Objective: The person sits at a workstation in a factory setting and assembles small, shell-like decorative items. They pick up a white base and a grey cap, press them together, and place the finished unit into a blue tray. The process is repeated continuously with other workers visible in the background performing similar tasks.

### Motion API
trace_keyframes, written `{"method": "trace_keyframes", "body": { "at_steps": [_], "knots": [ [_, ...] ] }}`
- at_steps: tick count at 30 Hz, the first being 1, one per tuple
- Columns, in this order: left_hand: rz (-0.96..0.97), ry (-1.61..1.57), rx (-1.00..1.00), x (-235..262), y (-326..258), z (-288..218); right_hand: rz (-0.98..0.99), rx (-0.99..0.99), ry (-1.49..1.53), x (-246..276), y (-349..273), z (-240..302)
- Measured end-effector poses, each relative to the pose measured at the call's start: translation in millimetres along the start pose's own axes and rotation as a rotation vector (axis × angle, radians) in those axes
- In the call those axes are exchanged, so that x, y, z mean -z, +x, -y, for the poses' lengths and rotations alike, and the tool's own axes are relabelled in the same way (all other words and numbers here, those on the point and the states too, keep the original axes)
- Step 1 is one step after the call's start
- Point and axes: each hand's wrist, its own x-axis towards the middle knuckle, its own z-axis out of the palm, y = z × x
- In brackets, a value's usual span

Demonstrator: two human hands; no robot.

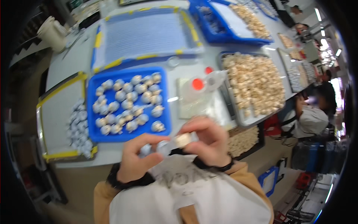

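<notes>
My left hand (136, 158) pinches a small, rounded pale blue-grey piece (163, 148) between thumb and forefinger. A second pale blue piece (145, 150) shows within the same hand. My right hand (209, 140) grips a small cream piece (183, 140) in its fingertips, close to the blue-grey one; whether the two touch is too blurred to tell. Just beyond my hands lies a blue tray (166, 108) with several small pieces, pale blue with cream parts. Loose blue-grey pieces (79, 127) are heaped to the left, on a yellow-taped tray (56, 112).
A grey tray (244, 121) heaped with cream pieces stands at the right. Small bottles with red tops (197, 84) stand in the middle. Behind them are a large yellow-taped tray (149, 37) and a blue bin (220, 37). A white jug (52, 34) is far left; a person (311, 117) sits right.
</notes>
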Motion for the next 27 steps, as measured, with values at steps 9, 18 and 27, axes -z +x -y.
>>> {"method": "trace_keyframes", "body": {
  "at_steps": [9,18,27],
  "knots": [
    [-0.2,-0.166,-0.059,-8.1,-2.0,15.9,0.022,0.251,-0.216,-18.0,6.2,-3.8],
    [-0.141,-0.146,-0.054,-6.8,-2.5,15.4,0.058,0.374,-0.452,-21.1,1.5,-6.6],
    [-0.245,-0.192,-0.151,-12.8,2.7,22.5,0.02,0.488,-0.688,-25.7,4.9,-4.3]
  ]
}}
